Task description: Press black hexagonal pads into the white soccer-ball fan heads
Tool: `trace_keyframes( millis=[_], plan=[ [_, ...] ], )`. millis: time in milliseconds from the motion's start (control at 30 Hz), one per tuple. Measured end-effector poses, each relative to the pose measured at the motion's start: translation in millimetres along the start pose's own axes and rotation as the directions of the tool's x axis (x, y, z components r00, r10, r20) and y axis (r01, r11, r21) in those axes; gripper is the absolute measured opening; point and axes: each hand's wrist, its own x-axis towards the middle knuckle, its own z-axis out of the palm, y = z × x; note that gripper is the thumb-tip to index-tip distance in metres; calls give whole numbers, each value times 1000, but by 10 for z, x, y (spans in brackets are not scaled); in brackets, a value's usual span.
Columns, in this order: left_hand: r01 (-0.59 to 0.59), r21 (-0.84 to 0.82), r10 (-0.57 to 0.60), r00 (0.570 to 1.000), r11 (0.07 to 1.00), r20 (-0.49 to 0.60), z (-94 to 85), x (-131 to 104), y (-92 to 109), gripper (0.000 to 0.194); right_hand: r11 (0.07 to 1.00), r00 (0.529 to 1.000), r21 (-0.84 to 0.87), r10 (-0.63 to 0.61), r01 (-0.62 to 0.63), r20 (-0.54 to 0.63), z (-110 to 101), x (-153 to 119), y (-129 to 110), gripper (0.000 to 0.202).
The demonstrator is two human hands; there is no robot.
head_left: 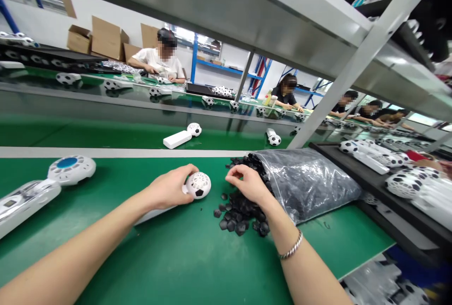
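Note:
My left hand (pixel 172 184) grips a white handheld fan (pixel 198 185) around the neck, below its round football-patterned head. One black pentagon shows on the side of that head, and the handle lies partly hidden under my wrist, low over the green bench. My right hand (pixel 246 183) is above a loose pile of small black pentagon pieces (pixel 231 218), thumb and forefinger brought together in a pinch. Whether a piece sits between those fingertips is too small to make out. The pile spills from the mouth of a clear plastic bag (pixel 310 182) full of the same pieces.
Another white fan (pixel 72 171) with a blue disc lies at the left. Beyond the pale strip, a green conveyor belt (pixel 116 131) carries more fans (pixel 178 139). A black tray of fans (pixel 367 159) stands at right, beside a slanting metal post (pixel 348 76). Several people work across the line.

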Motion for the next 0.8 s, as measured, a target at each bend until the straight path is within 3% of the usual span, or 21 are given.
trace_keyframes(
  millis=[167,367,467,600,700,800],
  plan=[
    [-54,202,65,997,978,-51,-56,34,-78,66,992,972,-129,45,-15,231,-109,-67,46,14],
    [-88,158,96,994,983,-44,27,44,3,64,967,971,-239,-35,93,238,49,-101,24,11],
    [-95,140,105,992,986,-68,58,33,28,60,979,961,-173,-59,109,271,54,-106,-10,9],
    [-168,132,177,982,977,-65,60,34,10,63,993,941,82,-106,84,322,23,-110,-91,7],
    [-206,141,218,973,968,-71,54,40,-8,60,977,956,193,-140,91,257,9,-104,-152,11],
    [-191,162,206,975,968,-82,41,24,-3,59,966,960,196,-206,169,187,1,-97,-185,11]
  ],
)
